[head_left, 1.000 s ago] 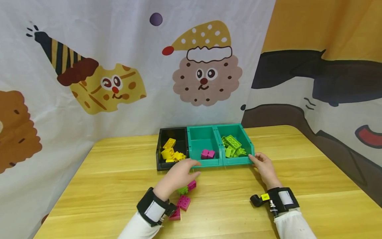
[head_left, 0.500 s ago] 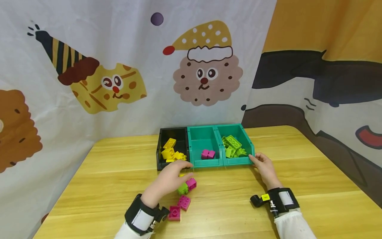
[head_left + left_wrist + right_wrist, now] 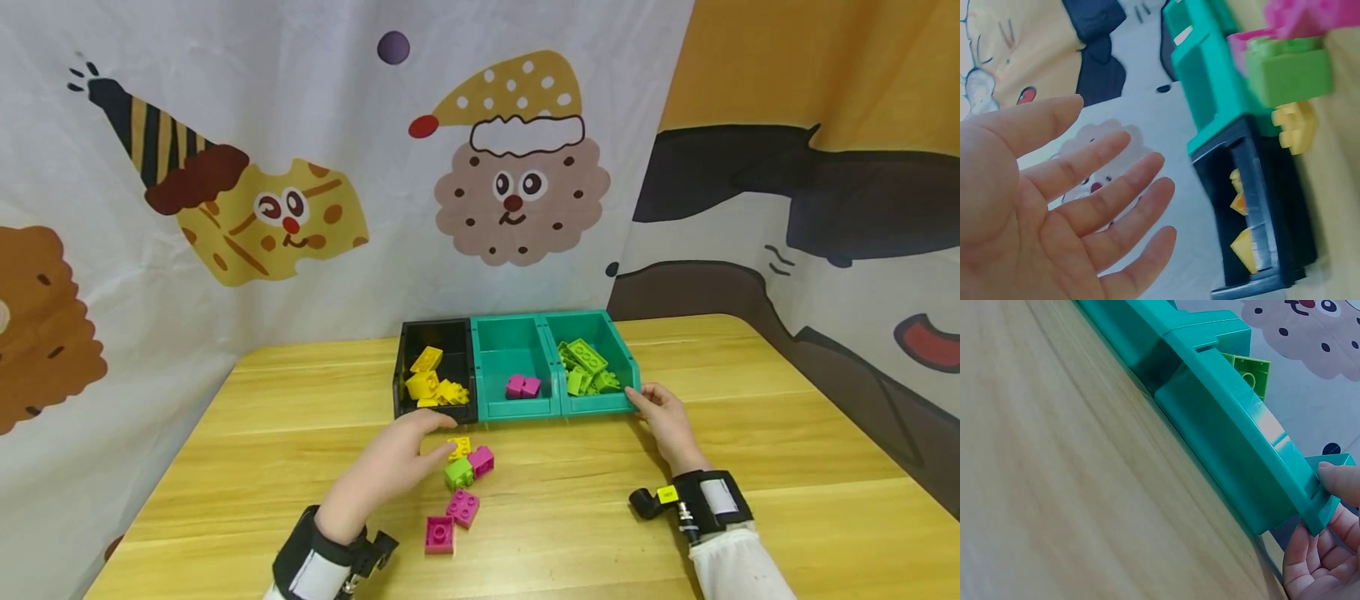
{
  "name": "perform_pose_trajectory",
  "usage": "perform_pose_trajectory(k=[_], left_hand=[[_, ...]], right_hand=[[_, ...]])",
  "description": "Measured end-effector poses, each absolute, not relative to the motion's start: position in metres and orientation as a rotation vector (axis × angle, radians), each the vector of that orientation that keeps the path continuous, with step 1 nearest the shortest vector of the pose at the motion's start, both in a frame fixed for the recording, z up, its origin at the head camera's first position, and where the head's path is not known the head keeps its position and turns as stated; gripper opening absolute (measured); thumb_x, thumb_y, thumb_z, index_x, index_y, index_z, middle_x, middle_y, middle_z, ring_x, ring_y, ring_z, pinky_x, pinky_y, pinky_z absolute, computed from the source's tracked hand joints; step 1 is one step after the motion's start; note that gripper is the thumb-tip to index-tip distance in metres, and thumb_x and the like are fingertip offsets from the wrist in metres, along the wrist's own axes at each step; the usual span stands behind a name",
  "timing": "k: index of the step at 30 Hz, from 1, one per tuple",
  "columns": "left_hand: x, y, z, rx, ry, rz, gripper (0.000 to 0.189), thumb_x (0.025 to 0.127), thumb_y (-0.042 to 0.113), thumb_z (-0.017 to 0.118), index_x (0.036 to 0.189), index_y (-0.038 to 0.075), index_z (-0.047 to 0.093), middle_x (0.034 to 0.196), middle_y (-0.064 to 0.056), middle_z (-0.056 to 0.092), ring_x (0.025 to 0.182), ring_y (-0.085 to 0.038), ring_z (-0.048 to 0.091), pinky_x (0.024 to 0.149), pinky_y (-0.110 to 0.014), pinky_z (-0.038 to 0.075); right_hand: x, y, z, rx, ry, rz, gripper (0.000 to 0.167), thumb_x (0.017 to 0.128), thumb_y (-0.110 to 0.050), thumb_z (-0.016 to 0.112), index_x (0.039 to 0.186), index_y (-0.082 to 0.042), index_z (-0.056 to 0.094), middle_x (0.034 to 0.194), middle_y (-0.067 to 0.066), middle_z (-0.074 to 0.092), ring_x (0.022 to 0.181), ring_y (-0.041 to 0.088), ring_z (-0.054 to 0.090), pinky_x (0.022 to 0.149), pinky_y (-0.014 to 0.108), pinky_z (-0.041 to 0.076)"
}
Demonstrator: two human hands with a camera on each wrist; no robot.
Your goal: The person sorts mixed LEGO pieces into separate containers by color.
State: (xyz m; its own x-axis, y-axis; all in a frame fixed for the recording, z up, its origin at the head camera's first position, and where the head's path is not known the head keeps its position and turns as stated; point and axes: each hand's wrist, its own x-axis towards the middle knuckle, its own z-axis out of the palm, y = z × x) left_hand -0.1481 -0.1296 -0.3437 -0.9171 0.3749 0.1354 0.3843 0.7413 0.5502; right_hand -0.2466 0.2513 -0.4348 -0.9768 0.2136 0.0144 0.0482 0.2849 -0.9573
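Note:
My left hand [image 3: 378,467], fingers spread and holding nothing, is just left of a yellow toy brick [image 3: 460,448] on the table. Close to that brick lie a lime green brick [image 3: 459,474] and a magenta brick [image 3: 482,461]. Two more magenta bricks, one studs up [image 3: 463,508] and one hollow side up [image 3: 439,535], lie nearer the person. With thumb on top and fingers below, my right hand [image 3: 1335,531] pinches the front corner of the right teal bin [image 3: 1222,450]. The left wrist view shows the left palm [image 3: 1022,231] bare.
A black bin [image 3: 457,346] with yellow bricks [image 3: 423,385] joins the middle teal bin [image 3: 510,350], which has magenta pieces [image 3: 522,387] in it. Lime green bricks [image 3: 585,358] fill part of the right bin. A cartoon-printed cloth [image 3: 300,283] hangs behind the wooden table [image 3: 570,517].
The left hand has drawn back leftward and toward the person from in front of the bins, uncovering the yellow brick on the table. My right hand has kept its grip on the bin corner.

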Motion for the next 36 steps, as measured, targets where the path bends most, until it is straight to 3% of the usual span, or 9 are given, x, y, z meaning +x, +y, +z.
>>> perform_pose_trajectory(k=[5, 13, 17, 22, 30, 36], left_hand=[[-0.14, -0.133, -0.352, -0.633, -3.024, -0.821, 0.051, 0.086, 0.029, 0.069, 0.128, 0.004, 0.054, 0.125, -0.016, 0.058, 0.113, -0.033, 0.057, 0.094, -0.049, 0.048], [-0.128, -0.132, -0.358, -0.6, -3.234, -0.755, 0.09, 0.07, 0.048, 0.079, 0.132, -0.008, 0.045, 0.133, -0.028, 0.046, 0.121, -0.041, 0.048, 0.1, -0.053, 0.041], [-0.124, -0.128, -0.36, -0.656, -3.302, -0.663, 0.087, 0.066, 0.047, 0.082, 0.125, -0.009, 0.052, 0.118, -0.02, 0.052, 0.103, -0.029, 0.055, 0.091, -0.047, 0.049], [-0.12, -0.125, -0.365, -0.713, -3.328, -0.574, 0.077, 0.064, 0.044, 0.084, 0.116, -0.006, 0.057, 0.104, -0.009, 0.052, 0.085, -0.017, 0.048, 0.078, -0.036, 0.051], [-0.116, -0.12, -0.367, -0.752, -3.355, -0.523, 0.084, 0.064, 0.043, 0.084, 0.124, -0.007, 0.053, 0.113, -0.015, 0.054, 0.101, -0.025, 0.056, 0.092, -0.042, 0.049], [-0.114, -0.118, -0.368, -0.789, -3.338, -0.495, 0.08, 0.066, 0.039, 0.084, 0.125, -0.007, 0.054, 0.115, -0.016, 0.056, 0.104, -0.027, 0.057, 0.094, -0.042, 0.048]], right_hand=[[-0.247, 0.252, -0.435, -0.26, -2.399, 1.789, 0.039, 0.094, -0.035, 0.058, 0.108, 0.001, 0.051, 0.08, -0.013, 0.049, 0.079, 0.002, 0.047, 0.071, 0.017, 0.045], [-0.246, 0.251, -0.434, -0.269, -2.421, 1.771, 0.04, 0.094, -0.035, 0.058, 0.109, 0.001, 0.051, 0.08, -0.012, 0.049, 0.079, 0.003, 0.046, 0.071, 0.017, 0.045], [-0.245, 0.251, -0.432, -0.281, -2.425, 1.772, 0.041, 0.093, -0.036, 0.058, 0.109, 0.001, 0.051, 0.08, -0.012, 0.049, 0.079, 0.003, 0.046, 0.071, 0.017, 0.045], [-0.245, 0.25, -0.431, -0.281, -2.417, 1.787, 0.041, 0.093, -0.036, 0.059, 0.109, 0.001, 0.051, 0.081, -0.011, 0.048, 0.08, 0.004, 0.046, 0.071, 0.017, 0.045], [-0.246, 0.251, -0.431, -0.265, -2.435, 1.771, 0.04, 0.094, -0.036, 0.057, 0.108, 0.001, 0.051, 0.081, -0.01, 0.048, 0.081, 0.005, 0.046, 0.072, 0.017, 0.045], [-0.245, 0.251, -0.431, -0.26, -2.425, 1.783, 0.042, 0.093, -0.037, 0.058, 0.108, 0.001, 0.051, 0.08, -0.011, 0.048, 0.08, 0.003, 0.046, 0.072, 0.017, 0.045]])
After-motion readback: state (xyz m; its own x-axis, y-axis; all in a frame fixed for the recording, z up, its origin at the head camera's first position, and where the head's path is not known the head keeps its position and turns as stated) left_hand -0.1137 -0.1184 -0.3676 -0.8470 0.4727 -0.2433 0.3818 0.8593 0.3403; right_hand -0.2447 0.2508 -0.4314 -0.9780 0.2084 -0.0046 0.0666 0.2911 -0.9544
